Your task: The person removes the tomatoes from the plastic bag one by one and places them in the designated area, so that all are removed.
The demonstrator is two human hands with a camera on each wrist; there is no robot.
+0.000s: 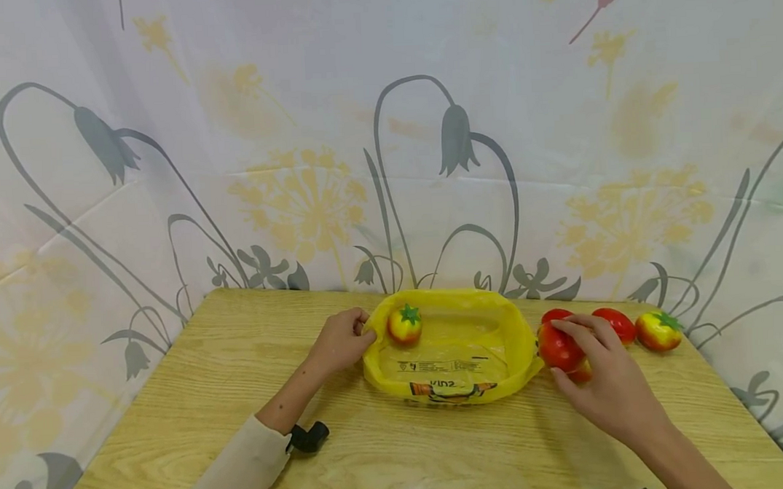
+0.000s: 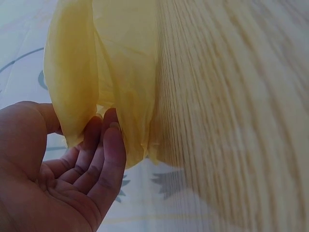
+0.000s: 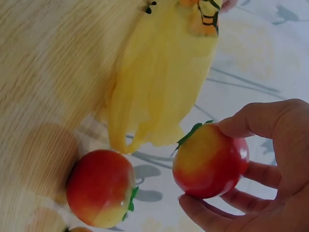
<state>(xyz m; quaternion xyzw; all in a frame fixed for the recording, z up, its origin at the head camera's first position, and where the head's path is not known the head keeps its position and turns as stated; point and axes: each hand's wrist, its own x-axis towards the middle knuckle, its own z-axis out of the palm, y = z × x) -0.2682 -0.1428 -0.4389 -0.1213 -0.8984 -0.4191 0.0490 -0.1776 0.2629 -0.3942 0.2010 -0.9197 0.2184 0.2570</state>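
Observation:
A yellow plastic bag [image 1: 523, 344] sits on the table with its mouth spread wide. Inside it, at the left end, lies a toy tomato [image 1: 404, 330], yellow and red with green leaves. My left hand [image 1: 339, 341] pinches the bag's left rim between thumb and fingers; the left wrist view shows the thin film [image 2: 72, 72] in that grip. Beside the bag's right end, my right hand [image 1: 614, 384] holds another toy tomato [image 3: 210, 162], raised off the table. Below the held one, a further toy tomato [image 3: 100, 188] lies on the table.
More toy tomatoes stand right of the bag: a red one [image 1: 617, 325] behind my right hand, a yellow-red one [image 1: 659, 330] farther right, and a partly hidden red one [image 1: 556, 314]. A flower-patterned cloth [image 1: 417, 221] hangs along the wooden table's [image 1: 387, 456] far edge.

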